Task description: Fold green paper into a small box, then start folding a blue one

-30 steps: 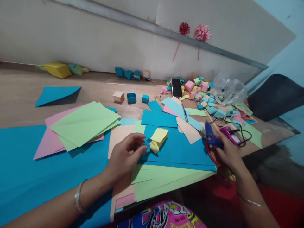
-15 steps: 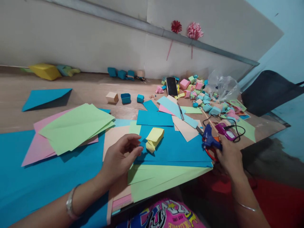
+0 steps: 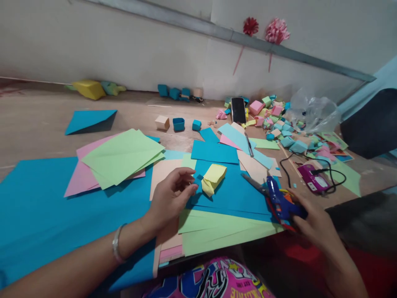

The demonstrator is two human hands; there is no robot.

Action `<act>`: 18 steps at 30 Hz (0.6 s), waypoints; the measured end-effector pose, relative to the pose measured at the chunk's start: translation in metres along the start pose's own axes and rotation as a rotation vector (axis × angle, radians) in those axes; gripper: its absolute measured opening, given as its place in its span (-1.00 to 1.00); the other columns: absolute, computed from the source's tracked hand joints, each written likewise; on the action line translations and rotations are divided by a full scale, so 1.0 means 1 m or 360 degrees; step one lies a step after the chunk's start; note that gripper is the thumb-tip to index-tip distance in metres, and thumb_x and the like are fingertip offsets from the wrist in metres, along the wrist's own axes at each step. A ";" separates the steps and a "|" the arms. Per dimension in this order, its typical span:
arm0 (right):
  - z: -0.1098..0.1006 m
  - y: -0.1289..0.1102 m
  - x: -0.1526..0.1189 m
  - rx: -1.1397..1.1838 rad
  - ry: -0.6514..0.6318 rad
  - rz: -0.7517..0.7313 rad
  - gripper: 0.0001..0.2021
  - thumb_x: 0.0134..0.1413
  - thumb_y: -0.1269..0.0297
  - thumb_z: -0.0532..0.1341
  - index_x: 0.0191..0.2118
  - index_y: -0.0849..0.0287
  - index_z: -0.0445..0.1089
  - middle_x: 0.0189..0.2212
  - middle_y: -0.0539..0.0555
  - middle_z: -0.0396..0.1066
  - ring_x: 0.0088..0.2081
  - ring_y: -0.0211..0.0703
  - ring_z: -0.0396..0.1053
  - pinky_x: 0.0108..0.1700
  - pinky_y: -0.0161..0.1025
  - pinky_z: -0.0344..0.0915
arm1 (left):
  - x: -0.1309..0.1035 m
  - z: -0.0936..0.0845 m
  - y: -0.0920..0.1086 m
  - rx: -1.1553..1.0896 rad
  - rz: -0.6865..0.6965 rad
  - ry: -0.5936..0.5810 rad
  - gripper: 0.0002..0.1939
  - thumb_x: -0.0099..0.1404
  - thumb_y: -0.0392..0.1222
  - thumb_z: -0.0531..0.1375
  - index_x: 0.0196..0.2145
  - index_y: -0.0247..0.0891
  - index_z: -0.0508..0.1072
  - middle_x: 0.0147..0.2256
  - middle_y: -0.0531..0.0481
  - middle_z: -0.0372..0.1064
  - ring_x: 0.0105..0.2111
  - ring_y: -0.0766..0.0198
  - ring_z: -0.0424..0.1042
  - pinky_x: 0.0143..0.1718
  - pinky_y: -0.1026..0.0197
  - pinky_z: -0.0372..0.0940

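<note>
My right hand (image 3: pixel 316 219) is wrapped round the grip of a blue glue gun (image 3: pixel 279 200) at the table's right front edge. Scissors (image 3: pixel 256 184) lie close beneath the gun, blades pointing left over blue paper (image 3: pixel 235 192); orange and red handle parts show behind it. My left hand (image 3: pixel 173 196) hovers left of a small yellow folded-paper piece (image 3: pixel 214 178), fingers loosely curled and thumb apart. I see nothing held in it. The yellow piece rests on the blue paper, one end twisted.
Stacked green sheets (image 3: pixel 124 155) lie left. Small folded boxes (image 3: pixel 179 124) stand behind. A phone (image 3: pixel 238 110), a cutter (image 3: pixel 249 145) and a heap of paper cubes (image 3: pixel 279 120) are at the back right. A purple extension socket (image 3: pixel 313 179) with black cord sits right.
The whole view has swung left, so things sit further right in it. My right hand has moved the glue gun away from the purple socket, and more of the scissors' blades shows.
</note>
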State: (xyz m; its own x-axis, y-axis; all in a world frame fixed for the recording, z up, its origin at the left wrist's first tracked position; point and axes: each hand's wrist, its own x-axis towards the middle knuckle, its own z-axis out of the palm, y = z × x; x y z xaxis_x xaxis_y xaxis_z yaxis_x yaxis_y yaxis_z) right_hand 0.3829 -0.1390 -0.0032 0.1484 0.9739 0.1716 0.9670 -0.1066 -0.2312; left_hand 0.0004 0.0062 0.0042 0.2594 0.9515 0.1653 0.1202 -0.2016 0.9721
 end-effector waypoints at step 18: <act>0.028 -0.175 0.128 0.0648 0.0083 -0.0557 -0.17 -0.19 0.55 0.11 0.32 0.05 0.03 -0.23 0.04 0.45 -0.32 -0.17 0.36 -0.25 -0.24 0.30 | 0.020 -0.016 -0.005 0.0356 -0.0111 0.0042 -0.80 0.18 -0.23 0.20 -0.22 -0.22 0.33 -0.42 0.03 0.35 -0.40 0.26 0.36 -0.40 0.23 0.21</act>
State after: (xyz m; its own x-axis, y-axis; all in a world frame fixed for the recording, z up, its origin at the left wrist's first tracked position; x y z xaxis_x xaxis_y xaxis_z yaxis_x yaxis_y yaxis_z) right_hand 0.2264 0.0097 0.0324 -0.1480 0.9251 0.3497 0.8036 0.3186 -0.5027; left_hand -0.0100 0.0298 0.0049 0.2184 0.9701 0.1062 0.3472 -0.1789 0.9206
